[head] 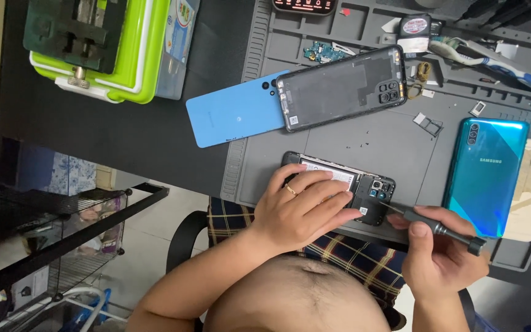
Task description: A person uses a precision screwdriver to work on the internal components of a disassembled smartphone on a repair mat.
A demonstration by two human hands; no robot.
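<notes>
While half hidden under the flat left hand — opened phone; right hand gripping screwdriver, tip indistinct.

The light is even and fairly bright, seemingly from overhead, with only soft, short shadows under the left hand and right hand. A pale sheen lies on the teal phone and the blue back cover, while the dark worktop swallows detail. Focus is sharp at the centre; the shelf rack at lower left looks dimmer and slightly soft.
</notes>
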